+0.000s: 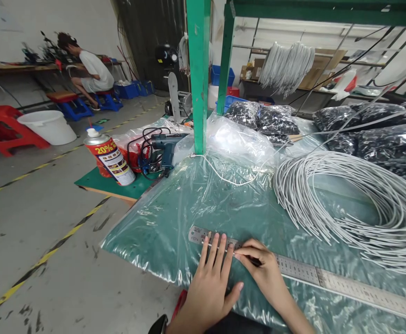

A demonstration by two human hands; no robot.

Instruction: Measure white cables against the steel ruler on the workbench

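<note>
Green bench (112, 183) under slick plastic sheet (175, 222). Left hand (211, 283) flat, fingers spread, pinning steel ruler (345, 285); right hand (260, 266) pinches white wire (220, 247) on its near end. Risk: ruler skates on plastic, wire slips, length off.

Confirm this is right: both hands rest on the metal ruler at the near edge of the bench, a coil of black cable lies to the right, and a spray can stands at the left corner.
One thing is wrong: the coil of cable is white, not black, as the head view shows. The left hand and right hand do rest on the metal ruler, and the spray can stands at the left corner.
</note>
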